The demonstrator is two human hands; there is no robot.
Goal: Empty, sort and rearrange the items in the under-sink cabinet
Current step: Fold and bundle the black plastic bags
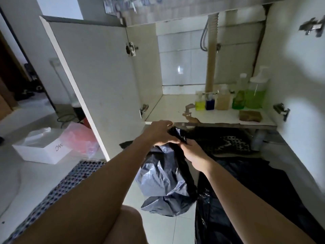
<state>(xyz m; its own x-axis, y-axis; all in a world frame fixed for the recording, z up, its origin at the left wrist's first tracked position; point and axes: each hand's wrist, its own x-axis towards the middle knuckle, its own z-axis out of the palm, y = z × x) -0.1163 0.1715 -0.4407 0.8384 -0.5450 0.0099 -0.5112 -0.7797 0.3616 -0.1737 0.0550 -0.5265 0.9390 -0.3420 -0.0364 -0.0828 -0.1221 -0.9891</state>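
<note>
A full black plastic bag (165, 178) stands on the floor in front of the open under-sink cabinet (175, 106). My left hand (161, 132) and my right hand (191, 152) both grip the twisted neck of the bag, just below the cabinet's front edge. On the cabinet floor at the right stand several bottles: a yellow one (200, 103), a blue one (209, 103), a beige one (222, 101), a small green one (238, 101) and a large green pump bottle (255, 95). A brown sponge (250, 115) lies in front of them.
Both cabinet doors stand open, the left door (91, 76) and the right door (299, 85). A drain pipe (212, 53) runs down inside. A white box (42, 150) and a pink bag (80, 138) lie at the left. Another black bag (246, 199) is spread at the right. A patterned mat (58, 191) lies under my left arm.
</note>
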